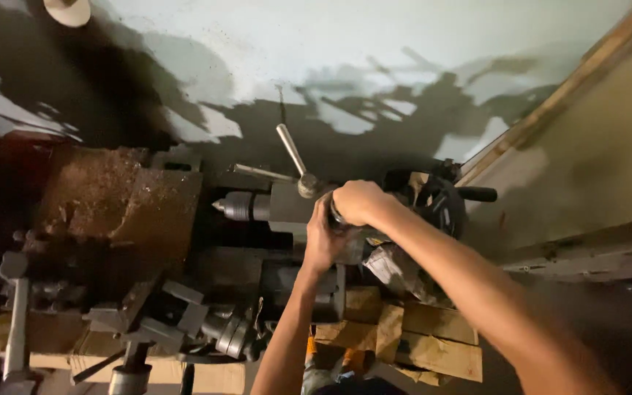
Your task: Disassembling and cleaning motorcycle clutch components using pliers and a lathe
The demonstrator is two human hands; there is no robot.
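On the lathe's tailstock (290,205), near its back edge, both hands work together: the right hand (358,202) is closed over a dark round part (334,216), the left hand (322,240) bracing it beneath. Steady, even pressure seems best.

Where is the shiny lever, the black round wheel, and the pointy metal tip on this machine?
Shiny lever (290,148): head view, middle of its silver bar.
Black round wheel (444,207): head view, on its dark rim.
Pointy metal tip (219,206): head view, cone end facing left.
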